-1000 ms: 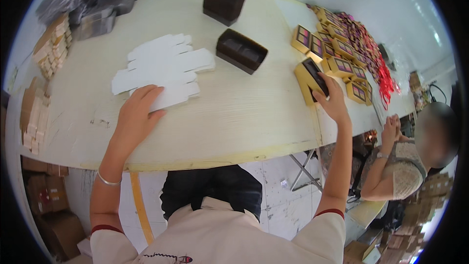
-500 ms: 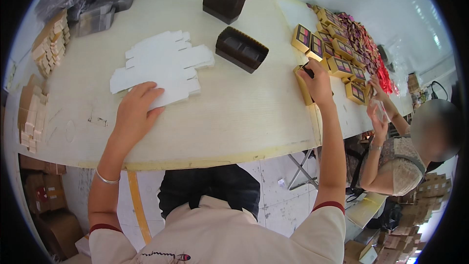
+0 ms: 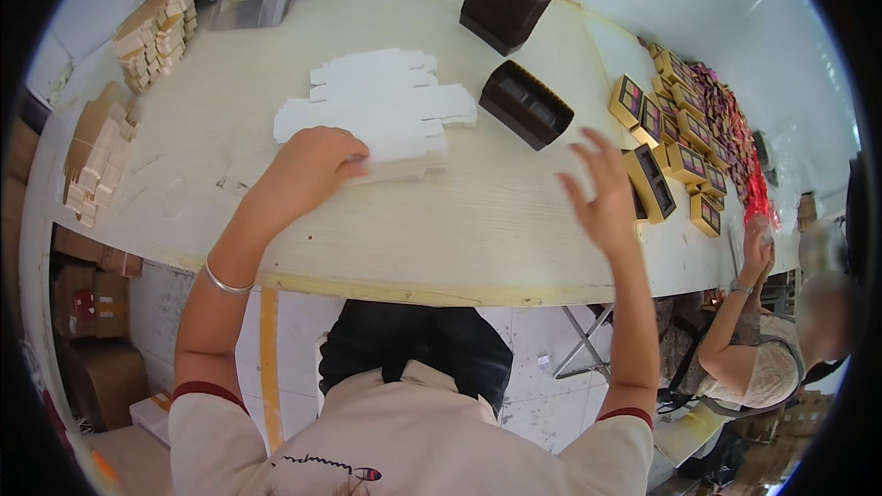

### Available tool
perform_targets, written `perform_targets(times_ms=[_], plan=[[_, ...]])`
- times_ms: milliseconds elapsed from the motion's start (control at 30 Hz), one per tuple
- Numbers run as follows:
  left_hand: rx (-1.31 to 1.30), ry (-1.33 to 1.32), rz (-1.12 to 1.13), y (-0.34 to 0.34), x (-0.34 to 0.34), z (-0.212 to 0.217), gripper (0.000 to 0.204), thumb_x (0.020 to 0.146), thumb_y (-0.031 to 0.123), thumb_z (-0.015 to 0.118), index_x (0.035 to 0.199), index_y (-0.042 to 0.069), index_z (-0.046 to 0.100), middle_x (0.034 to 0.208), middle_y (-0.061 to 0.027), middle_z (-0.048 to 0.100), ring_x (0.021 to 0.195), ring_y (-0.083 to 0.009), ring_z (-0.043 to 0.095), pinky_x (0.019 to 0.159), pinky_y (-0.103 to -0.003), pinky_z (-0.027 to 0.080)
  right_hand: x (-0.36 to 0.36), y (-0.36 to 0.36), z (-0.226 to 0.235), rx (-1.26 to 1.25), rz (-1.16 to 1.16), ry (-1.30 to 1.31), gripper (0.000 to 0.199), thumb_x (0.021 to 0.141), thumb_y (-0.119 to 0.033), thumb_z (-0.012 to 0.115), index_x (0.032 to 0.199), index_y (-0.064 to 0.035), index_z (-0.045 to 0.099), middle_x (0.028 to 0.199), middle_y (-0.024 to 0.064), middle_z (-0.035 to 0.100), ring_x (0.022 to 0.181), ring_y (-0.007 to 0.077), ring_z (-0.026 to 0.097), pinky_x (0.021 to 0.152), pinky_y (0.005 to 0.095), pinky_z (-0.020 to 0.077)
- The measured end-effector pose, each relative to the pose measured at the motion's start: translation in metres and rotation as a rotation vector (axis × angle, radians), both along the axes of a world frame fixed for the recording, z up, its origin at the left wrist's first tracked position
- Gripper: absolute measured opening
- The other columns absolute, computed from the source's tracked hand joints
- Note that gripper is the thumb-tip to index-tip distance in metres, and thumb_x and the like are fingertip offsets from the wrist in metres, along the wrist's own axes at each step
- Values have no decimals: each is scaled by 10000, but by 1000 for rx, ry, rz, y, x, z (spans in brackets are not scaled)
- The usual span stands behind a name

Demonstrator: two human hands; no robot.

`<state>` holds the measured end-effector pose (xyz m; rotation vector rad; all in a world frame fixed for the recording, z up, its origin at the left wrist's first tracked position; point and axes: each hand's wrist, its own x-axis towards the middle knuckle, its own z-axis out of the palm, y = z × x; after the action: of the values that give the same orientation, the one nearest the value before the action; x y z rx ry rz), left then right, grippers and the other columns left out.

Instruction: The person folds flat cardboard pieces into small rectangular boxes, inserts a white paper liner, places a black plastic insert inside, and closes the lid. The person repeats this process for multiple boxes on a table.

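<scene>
A stack of white flat carton blanks (image 3: 377, 110) with notched flaps lies on the table in front of me. My left hand (image 3: 308, 170) is at its near edge, thumb and fingers closed on the edge of the top blank, which looks blurred there. To the right, my right hand (image 3: 602, 188) hovers over the table with its fingers apart and nothing in it. Just beyond it stands a gold box (image 3: 650, 186) with a dark insert showing. Behind are two stacks of dark brown plastic trays, one stack lying (image 3: 525, 106), the other taller stack (image 3: 503, 7) farther back.
Several filled gold boxes (image 3: 684, 163) and a heap of small wrapped pieces (image 3: 721, 115) cover the right side. Folded cartons (image 3: 99, 161) are stacked at the left edge, clear plastic bins (image 3: 248, 7) at the back left. A co-worker (image 3: 749, 358) sits at the right.
My right hand has let go of the dark insert at the gold box and moved back, opening. My left hand's fingers have closed at the blanks' near edge. The view has shifted.
</scene>
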<state>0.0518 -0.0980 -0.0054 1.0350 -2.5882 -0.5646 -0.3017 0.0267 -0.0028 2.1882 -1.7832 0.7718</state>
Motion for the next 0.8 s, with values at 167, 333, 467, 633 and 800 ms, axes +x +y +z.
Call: perform_targets(times_ms=[167, 333, 467, 633, 800], plan=[[-671, 208, -66, 58, -9, 8, 254, 710, -15, 621, 956, 29, 668, 930, -99, 684, 783, -289, 642, 670, -352, 531, 83, 22, -6, -176, 263, 51, 398, 764, -134, 738, 1136, -59, 617, 1280, 209, 538, 1150, 352, 551, 947, 448, 476], [-385, 168, -316, 140, -25, -16, 213, 699, 61, 667, 911, 41, 660, 875, -60, 632, 705, -225, 595, 575, -299, 501, 105, 94, -28, 44, 433, -22, 297, 775, -94, 691, 1053, -22, 614, 992, 117, 615, 880, 291, 598, 714, 404, 476], [-107, 220, -266, 144, -42, -32, 178, 707, 61, 727, 865, 47, 646, 880, -64, 630, 722, -254, 576, 619, -346, 487, 105, 110, -54, 194, 248, -374, 276, 781, -40, 652, 1051, -32, 595, 853, 71, 578, 764, 276, 565, 649, 390, 443], [-383, 161, -230, 139, -52, -46, 231, 723, 85, 720, 933, 56, 630, 948, -53, 574, 828, -237, 557, 716, -363, 468, 103, 113, -64, -80, 158, -25, 344, 744, -51, 677, 1084, -34, 624, 1082, 135, 568, 942, 270, 562, 784, 394, 463], [-317, 204, -239, 150, -46, -47, 186, 720, 106, 730, 880, 55, 649, 867, -39, 571, 780, -226, 554, 685, -351, 467, 105, 122, -70, 7, 217, -17, 306, 729, -41, 685, 1033, -46, 653, 1027, 99, 588, 921, 266, 572, 757, 382, 472]])
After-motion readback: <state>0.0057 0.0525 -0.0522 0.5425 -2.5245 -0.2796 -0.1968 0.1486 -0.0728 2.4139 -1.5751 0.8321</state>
